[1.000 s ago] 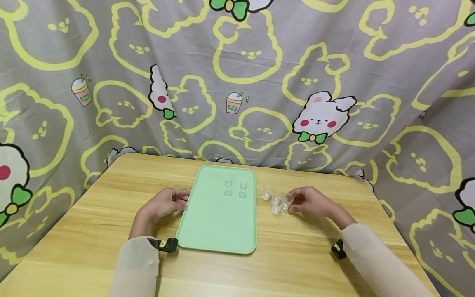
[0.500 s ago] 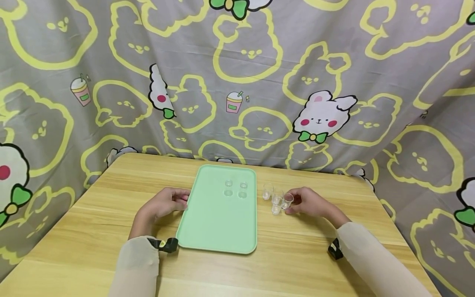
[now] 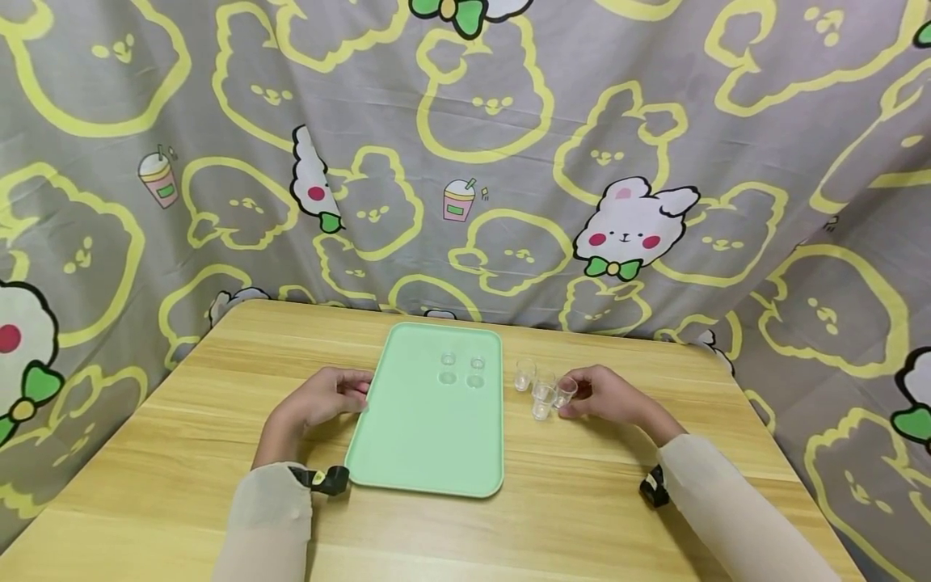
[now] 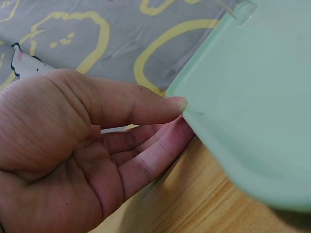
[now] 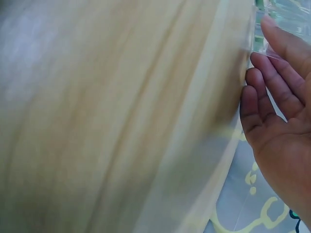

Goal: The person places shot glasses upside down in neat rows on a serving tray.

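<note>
On the left, my left hand [image 3: 327, 396] pinches the rim of a pale green tray [image 3: 425, 444]; in the left wrist view the thumb [image 4: 146, 104] lies over the edge, with the fingers [image 4: 150, 165] beneath. Small clear cups [image 3: 477, 364] stand toward the tray's far right part. Right of the tray, my right hand [image 3: 607, 394] holds a small clear cup [image 3: 563, 394] between thumb and fingers. Several similar clear cups [image 3: 541, 396] are grouped just left of it. In the right wrist view the held cup is mostly cut off at the top right, near the thumb [image 5: 286, 46].
The wooden table [image 3: 582, 501] ends at a patterned grey curtain [image 3: 502, 267] along its back, which also runs down both sides. Another clear cup [image 3: 524, 377] stands close to the tray's right rim.
My right hand has shifted slightly to the left, its thumb and fingers closing on the cup, which has moved a little. The left hand and tray have stayed put.
</note>
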A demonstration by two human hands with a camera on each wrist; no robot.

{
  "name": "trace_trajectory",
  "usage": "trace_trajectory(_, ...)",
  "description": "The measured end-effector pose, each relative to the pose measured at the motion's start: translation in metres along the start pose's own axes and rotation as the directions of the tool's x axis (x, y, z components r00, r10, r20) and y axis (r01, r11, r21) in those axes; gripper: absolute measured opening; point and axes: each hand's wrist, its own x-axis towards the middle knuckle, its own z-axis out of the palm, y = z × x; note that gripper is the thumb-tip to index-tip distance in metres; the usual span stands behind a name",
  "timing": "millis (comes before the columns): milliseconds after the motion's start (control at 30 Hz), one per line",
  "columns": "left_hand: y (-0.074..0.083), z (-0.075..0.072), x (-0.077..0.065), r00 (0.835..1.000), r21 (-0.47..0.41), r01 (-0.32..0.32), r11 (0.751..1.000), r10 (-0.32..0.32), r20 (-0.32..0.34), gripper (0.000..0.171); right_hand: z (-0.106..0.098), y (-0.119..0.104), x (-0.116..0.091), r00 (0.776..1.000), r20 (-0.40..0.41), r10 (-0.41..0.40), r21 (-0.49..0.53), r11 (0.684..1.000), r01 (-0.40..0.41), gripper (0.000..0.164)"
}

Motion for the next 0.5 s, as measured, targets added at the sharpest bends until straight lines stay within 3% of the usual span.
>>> trace_trajectory(267, -0.001, -0.001, 0.001, 1.000, -0.009, 0.023, 1.000, -0.023, -0.011, 0.052, -0.009, -0.001, -0.009, 1.000, -0.025, 0.017, 0.094, 0.995, -0.015, 0.027)
trace_trajectory(500, -0.003, 0.000, 0.002, 1.000, -0.008, -0.013, 1.000, 0.013, 0.003, 0.054, -0.016, 0.001, -0.017, 0.994, -0.092, 0.065, 0.084, 0.995, -0.057, 0.032)
